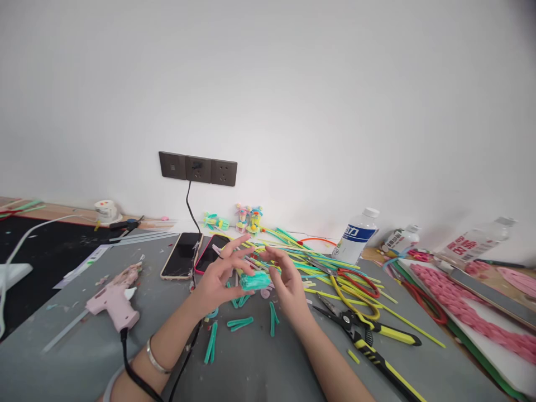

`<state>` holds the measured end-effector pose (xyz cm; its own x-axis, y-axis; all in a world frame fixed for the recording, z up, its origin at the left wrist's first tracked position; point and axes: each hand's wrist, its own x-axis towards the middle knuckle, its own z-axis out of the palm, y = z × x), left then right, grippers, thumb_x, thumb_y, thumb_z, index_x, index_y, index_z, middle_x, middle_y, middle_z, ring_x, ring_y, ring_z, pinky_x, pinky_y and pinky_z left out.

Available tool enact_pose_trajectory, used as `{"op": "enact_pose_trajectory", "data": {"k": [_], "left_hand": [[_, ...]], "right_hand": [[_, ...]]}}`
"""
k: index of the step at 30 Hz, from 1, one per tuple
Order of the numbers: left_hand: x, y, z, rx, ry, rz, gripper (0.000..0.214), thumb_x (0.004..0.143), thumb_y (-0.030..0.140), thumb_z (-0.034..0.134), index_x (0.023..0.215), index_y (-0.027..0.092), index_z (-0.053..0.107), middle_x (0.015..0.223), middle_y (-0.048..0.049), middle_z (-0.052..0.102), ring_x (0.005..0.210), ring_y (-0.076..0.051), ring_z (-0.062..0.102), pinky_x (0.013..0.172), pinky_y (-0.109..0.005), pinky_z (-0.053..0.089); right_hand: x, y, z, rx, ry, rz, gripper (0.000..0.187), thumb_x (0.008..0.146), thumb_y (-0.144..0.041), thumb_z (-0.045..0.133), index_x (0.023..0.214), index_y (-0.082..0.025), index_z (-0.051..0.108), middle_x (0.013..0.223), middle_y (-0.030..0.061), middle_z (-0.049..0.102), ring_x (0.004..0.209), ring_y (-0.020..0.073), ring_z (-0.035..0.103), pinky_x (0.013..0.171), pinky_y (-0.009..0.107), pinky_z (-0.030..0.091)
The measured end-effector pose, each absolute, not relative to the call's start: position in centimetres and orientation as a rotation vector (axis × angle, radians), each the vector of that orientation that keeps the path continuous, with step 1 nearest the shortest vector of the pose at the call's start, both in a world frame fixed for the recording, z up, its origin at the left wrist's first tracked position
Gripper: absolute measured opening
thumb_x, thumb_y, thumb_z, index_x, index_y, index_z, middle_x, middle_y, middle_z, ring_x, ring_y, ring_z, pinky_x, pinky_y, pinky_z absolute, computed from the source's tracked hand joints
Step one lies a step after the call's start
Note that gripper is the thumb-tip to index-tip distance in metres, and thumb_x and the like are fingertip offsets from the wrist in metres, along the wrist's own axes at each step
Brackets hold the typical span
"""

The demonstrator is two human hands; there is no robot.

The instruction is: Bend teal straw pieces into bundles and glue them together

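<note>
A small teal wad of fuzzy pipe cleaner [254, 280] hangs just above the grey table mat [251, 363]. My left hand [220, 276] pinches its left side, with the upper fingers stretched out. My right hand [287, 282] grips its right side with curled fingers. Several short folded teal pipe-cleaner pieces [240, 323] lie on the mat right beneath my hands.
A pink glue gun [115, 298] lies at the left, its black cord running past my left wrist. Two phones [183, 254] lie behind my hands. Long yellow and green sticks [318, 262], red-handled scissors [354, 279], yellow-black pliers [368, 340] and bottles [355, 234] crowd the right.
</note>
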<state>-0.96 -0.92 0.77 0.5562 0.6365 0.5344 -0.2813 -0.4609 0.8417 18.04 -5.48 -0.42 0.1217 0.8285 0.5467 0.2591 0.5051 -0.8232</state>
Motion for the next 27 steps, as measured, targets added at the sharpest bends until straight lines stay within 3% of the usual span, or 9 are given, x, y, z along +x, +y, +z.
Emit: {"op": "enact_pose_trajectory", "data": {"k": [5, 12, 19, 27], "left_hand": [[-1.0, -0.6, 0.7, 1.613, 0.204, 0.954, 0.029, 0.070, 0.022, 0.085, 0.095, 0.023, 0.071, 0.158, -0.0105, 0.033, 0.139, -0.036, 0.045, 0.111, -0.050, 0.040], [-0.8, -1.1, 1.3, 1.751, 0.272, 0.849, 0.028, 0.071, 0.022, 0.085, 0.095, 0.025, 0.073, 0.153, -0.0092, 0.042, 0.139, -0.033, 0.045, 0.115, -0.049, 0.035], [-0.9, -1.2, 1.6, 1.898, 0.407, 0.823, 0.025, 0.076, 0.028, 0.080, 0.100, 0.024, 0.072, 0.150, -0.0122, 0.045, 0.143, -0.033, 0.038, 0.112, -0.049, 0.038], [-0.8, -1.4, 1.9, 1.923, 0.413, 0.818, 0.024, 0.078, 0.026, 0.078, 0.101, 0.024, 0.072, 0.149, -0.0117, 0.046, 0.143, -0.032, 0.038, 0.111, -0.048, 0.038]], "right_hand": [[18.3, -5.3, 0.2, -0.939, -1.358, 0.819, 0.023, 0.090, -0.044, 0.062, 0.098, -0.024, 0.070, 0.093, 0.0066, 0.073, 0.091, 0.0248, 0.069, 0.083, 0.039, 0.055], [18.7, -5.0, -0.5, -1.012, -1.336, 0.880, 0.025, 0.081, -0.047, 0.072, 0.078, -0.022, 0.071, 0.077, 0.0039, 0.070, 0.073, 0.0212, 0.065, 0.067, 0.034, 0.053], [18.8, -4.9, -0.3, -1.129, -1.349, 0.614, 0.024, 0.081, -0.044, 0.072, 0.074, -0.021, 0.073, 0.068, 0.0027, 0.064, 0.063, 0.0178, 0.055, 0.060, 0.031, 0.044], [19.2, -5.1, 0.1, -1.173, -1.372, 0.624, 0.026, 0.084, -0.043, 0.067, 0.072, -0.020, 0.068, 0.069, 0.0022, 0.061, 0.066, 0.0181, 0.053, 0.065, 0.031, 0.043]]}}
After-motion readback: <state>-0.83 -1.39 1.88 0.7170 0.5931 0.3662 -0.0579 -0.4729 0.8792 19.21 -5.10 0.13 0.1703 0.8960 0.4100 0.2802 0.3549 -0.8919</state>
